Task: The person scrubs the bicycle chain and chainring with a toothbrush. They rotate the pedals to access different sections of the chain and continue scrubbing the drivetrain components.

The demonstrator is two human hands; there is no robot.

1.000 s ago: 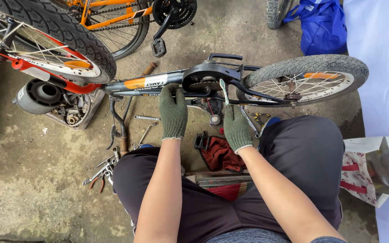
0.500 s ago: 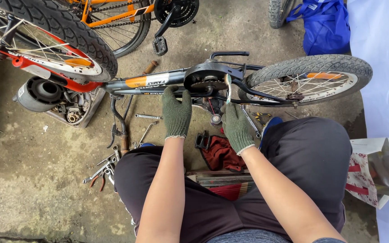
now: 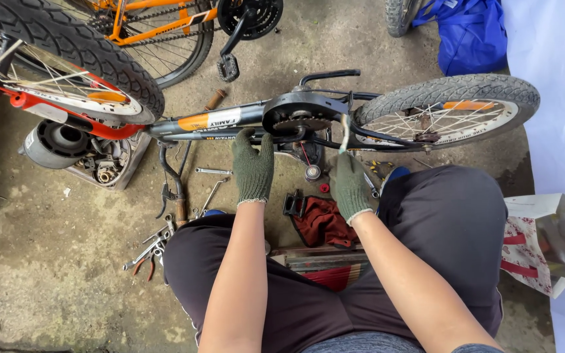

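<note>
A small dark bicycle (image 3: pixel 230 121) lies on its side across the concrete in front of me. Its black chain guard (image 3: pixel 303 114) and rear wheel (image 3: pixel 449 108) are to the right. My left hand (image 3: pixel 253 167), in a green knit glove, rests its fingers on the frame just left of the chain guard. My right hand (image 3: pixel 350 183), also gloved, grips a slim pale tool (image 3: pixel 344 134) that stands upright against the frame next to the rear wheel. My knees in dark trousers fill the lower part of the view.
Spanners and pliers (image 3: pixel 158 238) lie on the floor to the left. A red cloth (image 3: pixel 322 222) sits between my knees. An orange bicycle (image 3: pixel 158 26) and a large wheel (image 3: pixel 67 59) stand at the back left, a blue bag (image 3: pixel 472 33) at the back right, a paper bag (image 3: pixel 544 242) at the right.
Both hands stay on the bicycle. My left hand has shifted slightly up onto the frame, and the view has drifted a little.
</note>
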